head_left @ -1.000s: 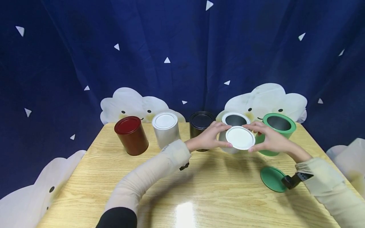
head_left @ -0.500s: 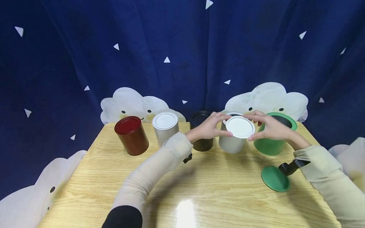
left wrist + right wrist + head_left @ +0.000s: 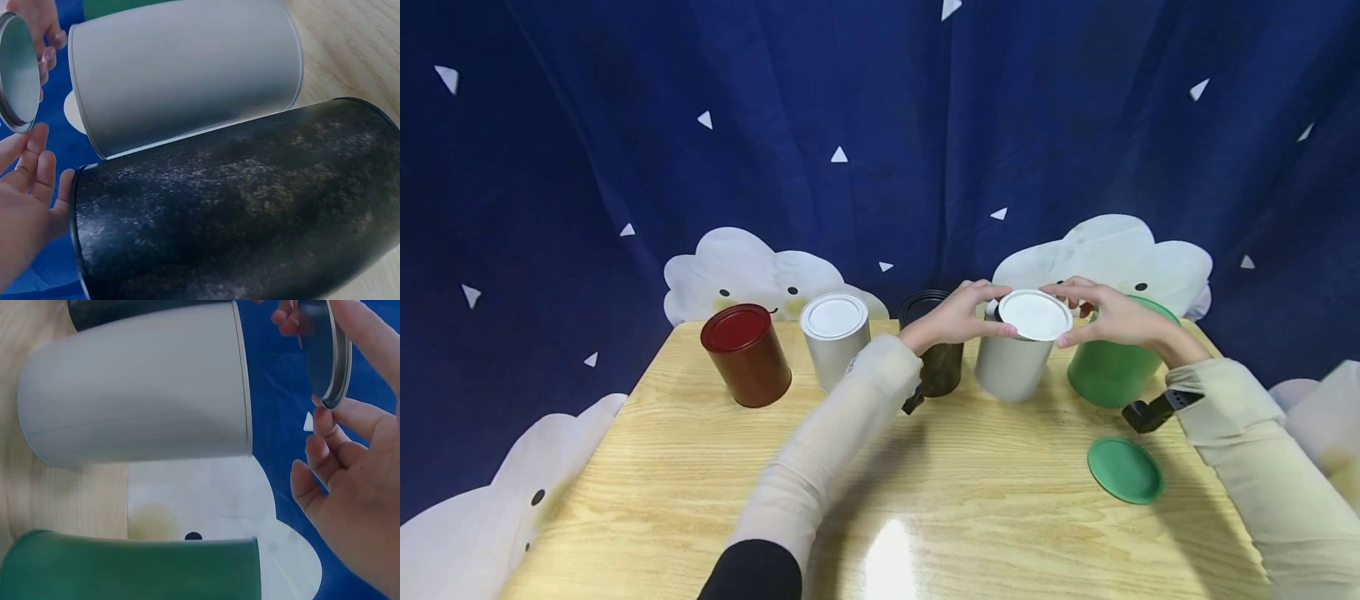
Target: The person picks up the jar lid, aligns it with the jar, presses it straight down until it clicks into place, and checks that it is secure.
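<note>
A round white lid (image 3: 1036, 315) is pinched at its edges by both hands. My left hand (image 3: 957, 317) grips its left side, and my right hand (image 3: 1111, 318) its right side. The white can (image 3: 1011, 371) stands below, its mouth mostly covered from sight by the lid. Both wrist views show a gap between the lid (image 3: 19, 72) and the rim of the white can (image 3: 137, 387). The black can (image 3: 943, 371) is close under my left hand. Behind and below my right hand stands the green can (image 3: 1105, 373).
A green lid (image 3: 1125, 471) lies flat on the wooden table (image 3: 985, 517) in front of the green can. To the left stand a red can (image 3: 748, 367) and another white can (image 3: 835, 350), both with lids on. A blue curtain (image 3: 880, 100) hangs behind the table.
Both hands have lifted the white lid upward and away from me, over the white can's mouth. The arms reach farther forward. The cans and the green lid stay in place.
</note>
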The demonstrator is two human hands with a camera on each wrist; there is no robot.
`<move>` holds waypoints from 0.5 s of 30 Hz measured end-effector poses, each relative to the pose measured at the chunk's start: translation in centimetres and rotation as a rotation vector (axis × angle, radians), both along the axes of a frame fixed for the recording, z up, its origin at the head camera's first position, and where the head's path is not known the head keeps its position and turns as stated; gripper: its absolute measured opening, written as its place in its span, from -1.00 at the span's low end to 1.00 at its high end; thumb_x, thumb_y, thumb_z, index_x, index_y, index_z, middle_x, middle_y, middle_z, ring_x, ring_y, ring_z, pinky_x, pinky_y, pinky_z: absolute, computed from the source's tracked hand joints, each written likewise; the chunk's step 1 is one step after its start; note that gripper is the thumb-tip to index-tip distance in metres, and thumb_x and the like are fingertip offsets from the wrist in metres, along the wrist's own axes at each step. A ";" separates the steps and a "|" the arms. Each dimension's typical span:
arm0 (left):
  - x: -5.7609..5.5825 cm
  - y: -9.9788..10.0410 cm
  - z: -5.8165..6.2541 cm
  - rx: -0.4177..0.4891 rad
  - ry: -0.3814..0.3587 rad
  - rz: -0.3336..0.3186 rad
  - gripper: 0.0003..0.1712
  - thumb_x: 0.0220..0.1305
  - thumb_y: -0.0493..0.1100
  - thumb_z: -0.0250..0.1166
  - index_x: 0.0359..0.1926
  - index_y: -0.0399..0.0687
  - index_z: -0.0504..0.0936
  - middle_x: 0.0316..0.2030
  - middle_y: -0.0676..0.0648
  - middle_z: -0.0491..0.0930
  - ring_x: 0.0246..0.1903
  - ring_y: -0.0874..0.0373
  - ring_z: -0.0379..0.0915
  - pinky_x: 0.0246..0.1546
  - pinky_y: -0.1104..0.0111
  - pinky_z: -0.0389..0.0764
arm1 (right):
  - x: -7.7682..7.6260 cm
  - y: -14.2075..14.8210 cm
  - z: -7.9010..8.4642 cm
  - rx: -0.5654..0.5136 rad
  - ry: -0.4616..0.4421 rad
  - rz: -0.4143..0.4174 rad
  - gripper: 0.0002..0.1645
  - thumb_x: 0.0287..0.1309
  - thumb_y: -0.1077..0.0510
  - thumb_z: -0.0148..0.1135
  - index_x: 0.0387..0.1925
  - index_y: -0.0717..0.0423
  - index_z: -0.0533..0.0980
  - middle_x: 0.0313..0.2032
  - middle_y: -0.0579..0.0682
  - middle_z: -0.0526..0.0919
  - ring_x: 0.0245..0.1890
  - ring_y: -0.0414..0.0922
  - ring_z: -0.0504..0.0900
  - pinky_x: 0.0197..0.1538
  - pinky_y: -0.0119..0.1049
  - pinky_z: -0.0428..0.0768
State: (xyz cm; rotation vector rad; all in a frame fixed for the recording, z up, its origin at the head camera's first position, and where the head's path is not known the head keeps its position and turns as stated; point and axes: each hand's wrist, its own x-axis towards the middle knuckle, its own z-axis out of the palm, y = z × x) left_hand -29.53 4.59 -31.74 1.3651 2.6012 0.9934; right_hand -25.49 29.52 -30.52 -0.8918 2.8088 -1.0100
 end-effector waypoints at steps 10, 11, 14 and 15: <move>-1.7 0.6 -0.2 0.009 -0.062 0.027 -0.35 0.11 -0.05 0.32 0.21 -0.13 0.38 -0.01 -0.06 0.43 0.05 0.06 0.23 0.06 0.42 0.18 | -1.9 0.2 0.2 -0.004 -0.113 -0.081 -0.16 -0.15 0.18 0.42 0.24 0.14 0.30 -0.11 0.00 0.40 -0.21 -0.11 0.30 -0.20 -0.27 0.31; -1.8 0.7 -0.2 0.012 -0.068 0.032 -0.35 0.11 -0.05 0.32 0.21 -0.12 0.38 -0.02 -0.06 0.43 0.05 0.07 0.23 0.06 0.42 0.18 | -2.1 0.2 0.2 0.003 -0.118 -0.084 -0.15 -0.15 0.18 0.41 0.24 0.14 0.29 -0.11 0.01 0.40 -0.20 -0.10 0.30 -0.20 -0.27 0.31; -2.3 0.8 -0.3 0.019 -0.103 0.037 -0.36 0.11 -0.06 0.32 0.21 -0.12 0.38 -0.01 -0.06 0.42 0.05 0.09 0.25 0.03 0.45 0.22 | -2.5 0.2 0.4 0.025 -0.129 -0.086 -0.14 -0.13 0.18 0.41 0.26 0.15 0.27 -0.07 0.03 0.39 -0.17 -0.09 0.29 -0.19 -0.25 0.31; -2.4 0.9 -0.3 0.018 -0.112 0.036 -0.36 0.11 -0.07 0.32 0.21 -0.12 0.38 -0.01 -0.06 0.42 0.05 0.10 0.26 0.02 0.47 0.24 | -2.6 0.3 0.4 0.029 -0.137 -0.087 -0.14 -0.13 0.18 0.40 0.26 0.16 0.26 -0.06 0.04 0.38 -0.16 -0.08 0.28 -0.19 -0.24 0.31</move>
